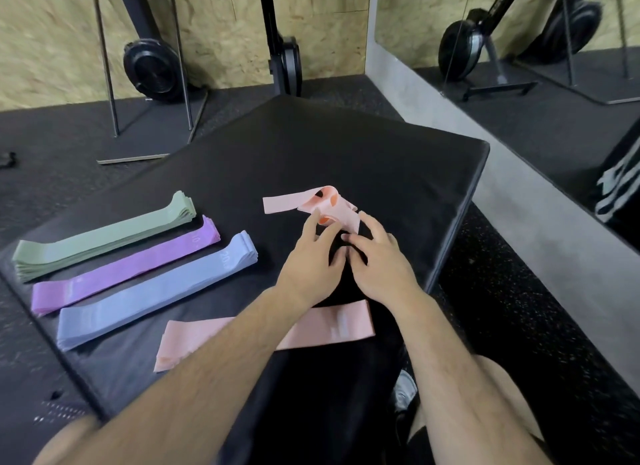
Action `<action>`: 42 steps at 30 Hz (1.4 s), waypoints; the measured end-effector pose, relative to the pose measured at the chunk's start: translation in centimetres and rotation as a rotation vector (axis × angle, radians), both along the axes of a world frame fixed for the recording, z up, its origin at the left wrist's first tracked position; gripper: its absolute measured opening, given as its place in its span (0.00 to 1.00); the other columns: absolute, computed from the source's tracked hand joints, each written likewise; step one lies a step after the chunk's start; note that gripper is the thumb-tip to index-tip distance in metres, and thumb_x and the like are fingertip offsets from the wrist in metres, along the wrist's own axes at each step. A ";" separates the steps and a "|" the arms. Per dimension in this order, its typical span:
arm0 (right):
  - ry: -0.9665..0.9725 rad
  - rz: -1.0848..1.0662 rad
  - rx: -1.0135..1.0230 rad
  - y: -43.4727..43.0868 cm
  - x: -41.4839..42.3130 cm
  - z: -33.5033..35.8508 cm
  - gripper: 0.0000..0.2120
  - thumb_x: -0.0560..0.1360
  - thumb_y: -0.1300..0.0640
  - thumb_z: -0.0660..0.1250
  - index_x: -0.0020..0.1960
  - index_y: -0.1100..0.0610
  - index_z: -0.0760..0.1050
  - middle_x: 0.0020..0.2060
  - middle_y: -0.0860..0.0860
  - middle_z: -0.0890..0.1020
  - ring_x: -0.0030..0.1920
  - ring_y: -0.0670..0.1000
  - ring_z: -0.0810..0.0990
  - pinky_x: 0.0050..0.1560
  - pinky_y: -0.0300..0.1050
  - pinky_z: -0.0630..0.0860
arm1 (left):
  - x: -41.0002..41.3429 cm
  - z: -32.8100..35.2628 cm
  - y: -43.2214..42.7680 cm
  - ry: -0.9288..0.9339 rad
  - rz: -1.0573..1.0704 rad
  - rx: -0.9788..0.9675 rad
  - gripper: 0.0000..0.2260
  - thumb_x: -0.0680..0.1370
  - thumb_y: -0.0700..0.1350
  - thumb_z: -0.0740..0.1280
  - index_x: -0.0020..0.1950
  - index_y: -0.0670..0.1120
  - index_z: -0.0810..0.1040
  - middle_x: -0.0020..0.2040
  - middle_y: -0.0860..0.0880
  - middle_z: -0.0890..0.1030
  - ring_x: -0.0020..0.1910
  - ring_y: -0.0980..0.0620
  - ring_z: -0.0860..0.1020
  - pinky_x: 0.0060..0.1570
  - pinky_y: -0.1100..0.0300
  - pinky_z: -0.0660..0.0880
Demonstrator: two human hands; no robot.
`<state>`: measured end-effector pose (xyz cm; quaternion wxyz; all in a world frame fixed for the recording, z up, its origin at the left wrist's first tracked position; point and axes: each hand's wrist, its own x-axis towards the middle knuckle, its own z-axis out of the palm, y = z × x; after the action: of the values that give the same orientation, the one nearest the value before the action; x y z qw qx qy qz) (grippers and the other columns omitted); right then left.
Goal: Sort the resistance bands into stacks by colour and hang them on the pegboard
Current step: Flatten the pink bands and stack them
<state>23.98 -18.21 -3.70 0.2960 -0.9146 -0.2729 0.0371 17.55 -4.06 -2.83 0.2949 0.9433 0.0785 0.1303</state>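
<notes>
Left hand: the left hand [311, 260] has its fingers spread and loosely bent and grips nothing; its fingertips are at the near edge of the tangled pink bands [322, 205].
Right hand: the right hand [377, 256] lies just beside the left, fingers also splayed and holding nothing, index finger close to the tangle's right flap.
Tangle: several pink bands are twisted together near the middle of the padded tabletop [398, 159], with one loop standing up and one tail lying flat to the left.
Sorted stacks: the green stack [104, 236], purple stack [124, 267] and blue stack [156, 288] lie side by side on the left. The pink stack [194, 343] lies nearest the person, partly under the left forearm.
Risk, knotting: pulling one tail before finding which loop it runs through would likely tighten the twist.
Risk, snap-back: the bands look stretchy, so one tugged free could spring off the tabletop's right edge onto the floor.
Risk, forearm: drawing the left arm back could drag the pink stack askew or over the near edge.
Risk, neighbours: a wide sweep to the left could fan out the blue stack.
Pegboard: not in view, so the hanging step cannot be judged.
</notes>
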 end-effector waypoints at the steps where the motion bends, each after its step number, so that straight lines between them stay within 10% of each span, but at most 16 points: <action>1: -0.007 0.009 -0.021 0.3 0.4 0.0 0.18 0.84 0.50 0.56 0.73 0.44 0.71 0.78 0.35 0.57 0.70 0.49 0.64 0.56 0.50 0.78 | 0.5 -0.2 0.2 0.015 0.003 0.013 0.18 0.81 0.46 0.61 0.71 0.53 0.71 0.80 0.53 0.55 0.63 0.53 0.75 0.56 0.52 0.76; 11: 0.074 0.052 0.297 1.0 -0.1 0.8 0.24 0.85 0.54 0.57 0.80 0.43 0.61 0.77 0.33 0.58 0.67 0.40 0.73 0.67 0.43 0.74 | 0.7 1.2 1.1 -0.083 -0.011 0.055 0.21 0.81 0.38 0.60 0.74 0.50 0.70 0.78 0.59 0.61 0.74 0.67 0.58 0.68 0.74 0.57; 19: -0.051 0.060 0.306 0.6 -0.9 7.9 0.23 0.86 0.55 0.57 0.80 0.55 0.64 0.78 0.40 0.61 0.73 0.39 0.66 0.74 0.45 0.69 | -1.5 8.3 2.1 -0.168 0.008 0.034 0.19 0.83 0.39 0.61 0.74 0.47 0.70 0.78 0.56 0.63 0.75 0.61 0.63 0.59 0.83 0.52; 28: -0.288 0.247 0.310 1.4 -3.0 20.7 0.20 0.85 0.61 0.57 0.75 0.53 0.72 0.74 0.42 0.71 0.70 0.33 0.65 0.66 0.22 0.57 | -4.0 19.2 2.0 -0.394 0.009 -0.127 0.17 0.83 0.42 0.61 0.72 0.52 0.72 0.67 0.57 0.76 0.65 0.61 0.74 0.66 0.62 0.71; 36: -0.287 0.370 0.698 1.7 -8.7 27.4 0.15 0.84 0.65 0.58 0.63 0.49 0.72 0.70 0.43 0.76 0.70 0.41 0.75 0.71 0.49 0.74 | -9.6 26.9 0.6 -0.619 0.025 -0.239 0.12 0.81 0.47 0.66 0.65 0.52 0.77 0.55 0.59 0.80 0.54 0.66 0.77 0.51 0.68 0.75; 42: -0.375 0.441 0.903 2.1 -13.9 29.0 0.13 0.83 0.69 0.57 0.63 0.55 0.64 0.72 0.45 0.71 0.63 0.45 0.82 0.66 0.43 0.77 | -14.2 29.0 -0.6 -0.787 0.099 -0.483 0.03 0.80 0.45 0.68 0.53 0.52 0.78 0.46 0.58 0.82 0.46 0.64 0.80 0.45 0.71 0.75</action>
<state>10.05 -16.12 25.29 0.5913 -0.6081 -0.4958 -0.1868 3.38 -4.61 26.20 0.5071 0.7216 0.0336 0.4702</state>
